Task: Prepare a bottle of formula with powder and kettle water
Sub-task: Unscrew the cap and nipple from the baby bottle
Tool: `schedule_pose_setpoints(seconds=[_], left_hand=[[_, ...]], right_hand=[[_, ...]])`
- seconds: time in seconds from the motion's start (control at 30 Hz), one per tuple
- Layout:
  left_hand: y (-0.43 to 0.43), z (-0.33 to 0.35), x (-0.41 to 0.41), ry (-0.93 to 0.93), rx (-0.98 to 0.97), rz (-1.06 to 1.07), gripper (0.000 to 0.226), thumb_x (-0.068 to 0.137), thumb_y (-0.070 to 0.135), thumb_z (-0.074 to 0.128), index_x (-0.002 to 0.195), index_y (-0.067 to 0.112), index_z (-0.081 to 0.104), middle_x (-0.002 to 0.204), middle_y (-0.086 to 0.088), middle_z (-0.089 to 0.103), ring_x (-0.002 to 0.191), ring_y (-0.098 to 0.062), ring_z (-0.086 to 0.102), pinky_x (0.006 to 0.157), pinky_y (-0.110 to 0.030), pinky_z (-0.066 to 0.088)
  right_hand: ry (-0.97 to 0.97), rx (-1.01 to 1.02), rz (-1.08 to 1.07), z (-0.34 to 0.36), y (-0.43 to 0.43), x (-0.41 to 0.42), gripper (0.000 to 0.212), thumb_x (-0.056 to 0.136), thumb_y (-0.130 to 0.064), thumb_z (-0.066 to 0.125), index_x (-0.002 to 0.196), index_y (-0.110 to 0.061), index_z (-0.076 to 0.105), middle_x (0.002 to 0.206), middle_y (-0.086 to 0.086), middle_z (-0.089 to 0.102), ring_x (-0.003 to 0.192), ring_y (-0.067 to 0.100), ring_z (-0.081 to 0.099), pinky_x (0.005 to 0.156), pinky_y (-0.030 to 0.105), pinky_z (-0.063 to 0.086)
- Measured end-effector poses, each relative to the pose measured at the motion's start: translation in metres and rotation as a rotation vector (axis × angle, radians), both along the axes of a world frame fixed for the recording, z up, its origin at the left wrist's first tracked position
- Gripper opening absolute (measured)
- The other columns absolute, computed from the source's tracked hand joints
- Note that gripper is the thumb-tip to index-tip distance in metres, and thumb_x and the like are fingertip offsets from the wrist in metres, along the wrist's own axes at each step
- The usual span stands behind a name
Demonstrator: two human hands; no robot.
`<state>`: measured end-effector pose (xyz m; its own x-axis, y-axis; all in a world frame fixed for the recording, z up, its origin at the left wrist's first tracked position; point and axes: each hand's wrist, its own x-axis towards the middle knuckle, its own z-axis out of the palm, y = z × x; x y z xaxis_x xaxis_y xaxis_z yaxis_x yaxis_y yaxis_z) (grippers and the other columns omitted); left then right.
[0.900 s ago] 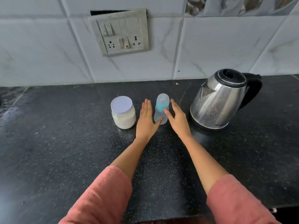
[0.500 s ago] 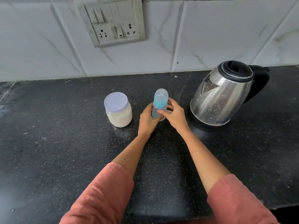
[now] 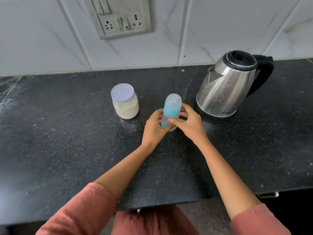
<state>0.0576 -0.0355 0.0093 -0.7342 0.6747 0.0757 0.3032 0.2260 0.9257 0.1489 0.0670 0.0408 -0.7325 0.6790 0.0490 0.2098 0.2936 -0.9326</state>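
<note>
Grips bottle [image 3: 171, 108] with left hand [image 3: 153, 128] and right hand [image 3: 190, 123], fingers curled round its body, upright, just left of kettle [image 3: 225, 89]. Jar [image 3: 125, 104] farther left of kettle, lidded.

The lower half of the bottle [image 3: 172, 106] seems hidden behind the left hand [image 3: 155, 127] and right hand [image 3: 190, 124].

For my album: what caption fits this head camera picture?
Left hand and right hand hold the capped bottle between jar and kettle.
</note>
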Motion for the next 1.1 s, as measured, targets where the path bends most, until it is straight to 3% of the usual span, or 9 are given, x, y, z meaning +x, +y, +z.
schedule_pose_setpoints(seconds=[0.13, 0.23, 0.37, 0.53, 0.67, 0.87, 1.0, 1.1], left_hand=[[-0.030, -0.003, 0.027, -0.014, -0.029, -0.011, 0.059, 0.074, 0.028, 0.077, 0.125, 0.021, 0.047, 0.118, 0.010, 0.057, 0.103, -0.002, 0.054, 0.080, -0.010, 0.043], [-0.048, -0.008, 0.045, -0.029, -0.035, -0.014, 0.058, 0.072, 0.028, 0.078, 0.121, 0.021, 0.048, 0.114, 0.012, 0.056, 0.101, -0.002, 0.055, 0.081, -0.012, 0.044], [-0.061, -0.012, 0.062, -0.056, -0.033, -0.003, 0.058, 0.069, 0.030, 0.079, 0.117, 0.025, 0.047, 0.108, 0.021, 0.053, 0.095, 0.011, 0.053, 0.076, -0.005, 0.044], [-0.069, -0.021, 0.071, -0.070, -0.039, 0.012, 0.060, 0.068, 0.026, 0.081, 0.117, 0.024, 0.047, 0.111, 0.018, 0.052, 0.095, 0.018, 0.050, 0.076, -0.004, 0.044], [-0.071, -0.026, 0.072, -0.062, -0.043, 0.011, 0.061, 0.070, 0.021, 0.081, 0.120, 0.019, 0.047, 0.113, 0.016, 0.051, 0.095, 0.019, 0.048, 0.078, 0.000, 0.041], [-0.073, -0.029, 0.074, -0.091, -0.013, -0.028, 0.062, 0.073, 0.019, 0.077, 0.125, 0.022, 0.042, 0.118, 0.014, 0.050, 0.102, 0.017, 0.049, 0.080, -0.003, 0.041], [-0.071, -0.026, 0.075, -0.110, 0.000, -0.051, 0.063, 0.074, 0.025, 0.075, 0.124, 0.036, 0.039, 0.115, 0.023, 0.053, 0.105, 0.017, 0.049, 0.081, -0.002, 0.040], [-0.068, -0.024, 0.072, -0.109, -0.004, -0.049, 0.061, 0.071, 0.030, 0.078, 0.121, 0.035, 0.045, 0.107, 0.027, 0.056, 0.101, 0.018, 0.051, 0.078, -0.003, 0.040]], right_hand=[[-0.032, -0.011, 0.027, -0.001, -0.024, 0.031, 0.065, 0.069, -0.011, 0.078, 0.127, -0.015, 0.049, 0.107, -0.015, 0.051, 0.086, -0.015, 0.050, 0.062, -0.005, 0.040], [-0.047, -0.032, 0.048, -0.006, -0.039, 0.049, 0.066, 0.069, -0.009, 0.078, 0.127, -0.015, 0.048, 0.109, -0.013, 0.051, 0.090, -0.009, 0.054, 0.067, 0.000, 0.045], [-0.041, -0.044, 0.061, -0.012, -0.053, 0.064, 0.066, 0.069, -0.008, 0.078, 0.127, -0.016, 0.047, 0.114, -0.011, 0.051, 0.096, -0.005, 0.054, 0.074, 0.006, 0.048], [-0.048, -0.050, 0.078, -0.018, -0.062, 0.072, 0.065, 0.069, -0.007, 0.078, 0.126, -0.015, 0.047, 0.117, -0.007, 0.052, 0.108, 0.008, 0.053, 0.088, 0.022, 0.051], [-0.061, -0.044, 0.083, -0.023, -0.065, 0.073, 0.065, 0.070, -0.009, 0.077, 0.126, -0.016, 0.047, 0.120, -0.007, 0.051, 0.111, 0.008, 0.052, 0.087, 0.018, 0.050], [-0.107, -0.025, 0.103, -0.021, -0.065, 0.072, 0.067, 0.071, -0.010, 0.077, 0.129, -0.016, 0.044, 0.129, 0.000, 0.051, 0.113, 0.007, 0.050, 0.094, 0.027, 0.049], [-0.136, 0.040, 0.160, -0.006, -0.063, 0.073, 0.071, 0.064, -0.025, 0.081, 0.123, -0.032, 0.041, 0.123, -0.011, 0.049, 0.111, 0.001, 0.048, 0.097, 0.024, 0.041], [-0.119, 0.141, 0.169, 0.016, -0.061, 0.069, 0.072, 0.066, -0.040, 0.076, 0.128, -0.031, 0.041, 0.123, -0.013, 0.047, 0.110, 0.006, 0.050, 0.092, 0.028, 0.043]])
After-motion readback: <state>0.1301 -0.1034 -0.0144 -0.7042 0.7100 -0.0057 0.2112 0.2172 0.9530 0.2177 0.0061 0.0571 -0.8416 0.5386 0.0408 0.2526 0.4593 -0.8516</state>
